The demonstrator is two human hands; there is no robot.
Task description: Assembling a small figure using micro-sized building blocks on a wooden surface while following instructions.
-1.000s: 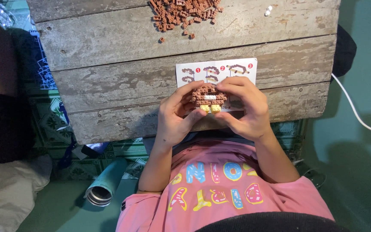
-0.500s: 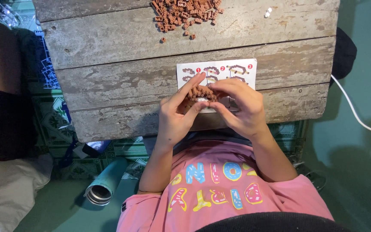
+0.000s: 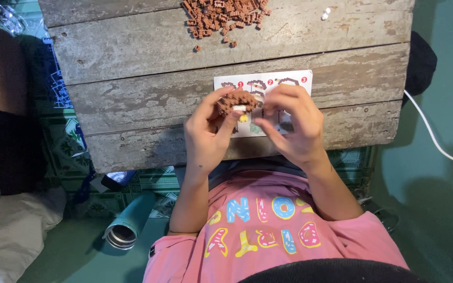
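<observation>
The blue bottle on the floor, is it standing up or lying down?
Lying down. The blue bottle rests on its side on the green floor, its round end pointing toward the camera.

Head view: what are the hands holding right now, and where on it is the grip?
A small brown brick model. The left hand pinches its left side between thumb and fingers; the right hand has its fingertips at the model's right edge.

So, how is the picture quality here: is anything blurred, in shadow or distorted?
Head view: soft, even light, no glare; the wooden table is sharp. The left hand and right hand look slightly soft around the small brown brick model. The floor on the right lies in dark shadow; the table edges slant a little.
</observation>
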